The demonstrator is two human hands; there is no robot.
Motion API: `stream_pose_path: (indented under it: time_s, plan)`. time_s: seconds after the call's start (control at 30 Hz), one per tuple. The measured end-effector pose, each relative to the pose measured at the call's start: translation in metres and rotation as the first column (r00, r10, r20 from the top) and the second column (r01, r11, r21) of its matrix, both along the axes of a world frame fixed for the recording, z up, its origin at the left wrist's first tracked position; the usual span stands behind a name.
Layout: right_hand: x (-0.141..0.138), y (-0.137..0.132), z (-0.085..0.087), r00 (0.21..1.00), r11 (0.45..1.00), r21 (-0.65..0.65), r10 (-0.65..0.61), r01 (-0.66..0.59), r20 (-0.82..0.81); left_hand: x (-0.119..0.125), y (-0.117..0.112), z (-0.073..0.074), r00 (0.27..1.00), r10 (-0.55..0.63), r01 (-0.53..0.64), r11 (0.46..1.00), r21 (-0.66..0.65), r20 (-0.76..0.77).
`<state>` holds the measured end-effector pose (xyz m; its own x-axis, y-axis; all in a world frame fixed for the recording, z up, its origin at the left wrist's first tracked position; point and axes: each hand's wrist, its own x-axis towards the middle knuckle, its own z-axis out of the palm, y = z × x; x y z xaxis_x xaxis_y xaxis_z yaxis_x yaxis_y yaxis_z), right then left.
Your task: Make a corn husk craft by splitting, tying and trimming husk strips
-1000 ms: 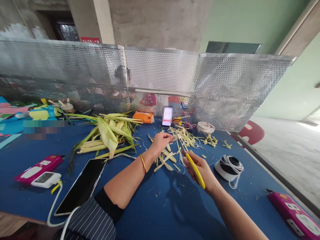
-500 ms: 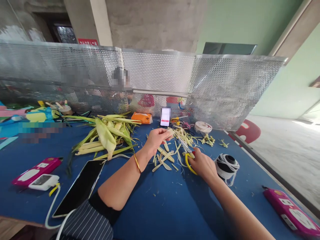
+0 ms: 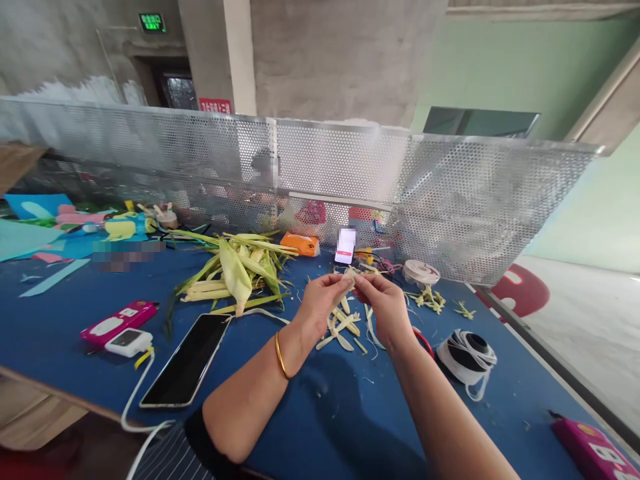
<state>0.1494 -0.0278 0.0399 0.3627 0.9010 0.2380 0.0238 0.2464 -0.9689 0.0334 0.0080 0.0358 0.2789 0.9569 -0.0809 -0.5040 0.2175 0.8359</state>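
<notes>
My left hand is closed in a pinch, fingertips on a small pale piece of corn husk. Opposite it, my right hand pinches the same piece, so the two hands nearly meet. Below them lie cut husk strips on the blue tabletop. A red handle of the scissors shows beside my right wrist; the rest is hidden behind the arm. To the left is a heap of green and pale corn husks. Small knotted husk pieces sit right of my right hand.
A dark-screened phone and a pink case with a white corded device lie at left. A lit phone leans near the perforated metal screen. White cord and another pink case are at right.
My right hand has let go of the scissors, which now lie on the table, and has joined the left on the husk piece. The view has shifted, so the scene sits further right.
</notes>
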Motion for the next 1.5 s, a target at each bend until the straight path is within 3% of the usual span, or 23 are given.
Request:
stream_pose_path:
  time_s: [0.1,0.23,0.33,0.5,0.6,0.7,0.77,0.83,0.9,1.0,1.07,1.13,1.2,1.27,1.33,1.37,1.43,1.5]
  plan:
    - [-0.006,0.006,-0.009,0.996,1.000,0.001,-0.024,0.024,-0.086,-0.005,0.000,-0.008,0.997,0.015,-0.013,1.000,0.023,-0.078]
    - [0.004,0.007,-0.021,0.999,0.999,-0.032,-0.023,0.022,-0.032,-0.011,0.001,-0.010,0.960,-0.044,0.082,0.989,0.125,-0.276]
    - [0.011,0.008,-0.027,0.999,0.998,-0.069,-0.007,0.005,-0.033,-0.012,0.002,-0.009,0.949,-0.007,0.062,0.984,0.165,-0.316]
    - [0.015,0.007,-0.032,0.993,0.994,-0.099,0.035,-0.046,-0.114,-0.011,0.006,-0.015,0.963,0.032,-0.027,0.999,0.024,-0.267]
    - [0.022,0.006,-0.032,0.977,0.981,-0.098,0.149,-0.165,-0.150,-0.014,0.014,-0.020,0.981,0.123,-0.140,0.985,-0.106,-0.148]
    - [0.038,0.006,-0.032,0.924,0.946,-0.080,0.285,-0.314,-0.254,-0.020,0.023,-0.022,0.972,0.225,-0.233,0.956,-0.176,-0.062]
    - [0.052,0.006,-0.031,0.877,0.942,-0.010,0.307,-0.334,-0.371,-0.024,0.028,-0.023,0.960,0.274,-0.278,0.940,-0.197,-0.048]
    - [0.068,0.008,-0.031,0.836,0.969,0.130,0.245,-0.208,-0.491,-0.027,0.033,-0.024,0.947,0.320,-0.320,0.921,-0.224,-0.040]
    - [0.083,0.011,-0.030,0.798,0.972,0.234,0.119,0.028,-0.590,-0.028,0.036,-0.025,0.935,0.354,-0.351,0.903,-0.247,-0.036]
    - [0.101,0.016,-0.033,0.755,0.923,0.225,-0.097,0.311,-0.648,-0.027,0.038,-0.026,0.923,0.383,-0.376,0.887,-0.268,-0.027]
    - [0.109,0.019,-0.038,0.790,0.886,0.181,-0.267,0.427,-0.552,-0.025,0.037,-0.026,0.922,0.387,-0.376,0.887,-0.268,-0.013]
    - [0.111,0.020,-0.043,0.855,0.861,0.126,-0.454,0.494,-0.250,-0.023,0.034,-0.025,0.927,0.376,-0.361,0.896,-0.259,0.006]
    - [0.106,0.018,-0.047,0.840,0.844,0.065,-0.536,0.532,0.084,-0.020,0.030,-0.024,0.936,0.351,-0.335,0.911,-0.242,0.025]
    - [0.092,0.013,-0.045,0.810,0.854,0.045,-0.508,0.519,0.292,-0.017,0.026,-0.023,0.948,0.317,-0.303,0.927,-0.220,0.033]
    - [0.067,0.007,-0.038,0.633,0.893,0.121,-0.398,0.434,0.664,-0.014,0.022,-0.023,0.957,0.288,-0.277,0.940,-0.197,0.028]
    - [0.053,0.004,-0.035,0.568,0.928,0.154,-0.332,0.339,0.753,-0.013,0.020,-0.023,0.961,0.277,-0.269,0.945,-0.186,0.021]
    - [0.025,-0.001,-0.031,0.574,0.983,0.152,-0.181,0.100,0.799,-0.009,0.017,-0.025,0.967,0.256,-0.252,0.954,-0.162,0.002]
    - [0.005,-0.002,-0.033,0.616,0.995,0.092,-0.098,0.042,0.781,-0.006,0.015,-0.027,0.973,0.227,-0.229,0.963,-0.140,-0.026]
